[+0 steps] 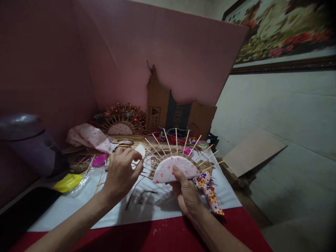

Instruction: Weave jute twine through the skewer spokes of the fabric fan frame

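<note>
My right hand (187, 190) grips a half-round fan-like craft piece (175, 169), thumb across its front. White cloth with pinkish-red spots covers its face, thin wooden sticks (176, 140) radiate from the curved edge, and brown twine (172, 154) is woven around their bases. At the piece's left end, my left hand (123, 171) has thumb and index finger pinched close to the lowest sticks; what lies between the fingertips is too small to make out. A floral-patterned cloth figure (210, 194) lies just right of my right hand.
A finished-looking flowered fan (119, 120) leans at the back beside torn cardboard (181, 112). Spotted cloth (89, 136), a yellow packet (67, 183), a pink packet (99, 160) and a purple bottle (31, 147) stand or lie left. Wire scraps (143, 196) lie on the white sheet (105, 215).
</note>
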`<state>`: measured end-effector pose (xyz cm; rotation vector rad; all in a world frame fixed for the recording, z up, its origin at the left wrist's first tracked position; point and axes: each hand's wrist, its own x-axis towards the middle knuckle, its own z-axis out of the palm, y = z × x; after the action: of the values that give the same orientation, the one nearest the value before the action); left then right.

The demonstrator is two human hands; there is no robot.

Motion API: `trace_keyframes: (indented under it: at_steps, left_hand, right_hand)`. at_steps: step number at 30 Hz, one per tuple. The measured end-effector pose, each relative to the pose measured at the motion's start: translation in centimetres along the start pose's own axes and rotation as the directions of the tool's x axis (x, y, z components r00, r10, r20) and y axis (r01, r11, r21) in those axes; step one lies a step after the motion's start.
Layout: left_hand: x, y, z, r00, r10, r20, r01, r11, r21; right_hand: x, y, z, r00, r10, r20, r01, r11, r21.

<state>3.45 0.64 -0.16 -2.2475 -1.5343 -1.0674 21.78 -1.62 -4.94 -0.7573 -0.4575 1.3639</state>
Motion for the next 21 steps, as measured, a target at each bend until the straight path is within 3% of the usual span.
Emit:
trace_keyframes:
  at_steps: [4,9,14,21]
  left_hand:
    - [-0.9,-0.6,-0.6,0.997,-0.047,-0.067,0.041,0.995,-0.094]
    - [-2.2,-0.3,-0.4,1.000,0.009,0.015,-0.007,0.991,-0.133]
    - [-2.7,0.3,0.3,0.999,0.017,0.044,-0.013,0.997,-0.069]
    - [-2.6,1.0,0.6,0.999,-0.046,0.001,0.046,0.998,0.032]
  right_hand:
    - [0.2,0.0,-0.1,0.998,0.034,-0.052,-0.033,0.999,0.017]
    - [0.0,0.0,0.0,0.996,0.036,-0.083,-0.034,0.999,0.019]
    - [-0.2,-0.1,0.3,0.996,0.032,-0.084,-0.033,0.999,-0.011]
    - [-0.4,0.0,0.3,0.998,0.013,-0.064,-0.015,0.999,-0.036]
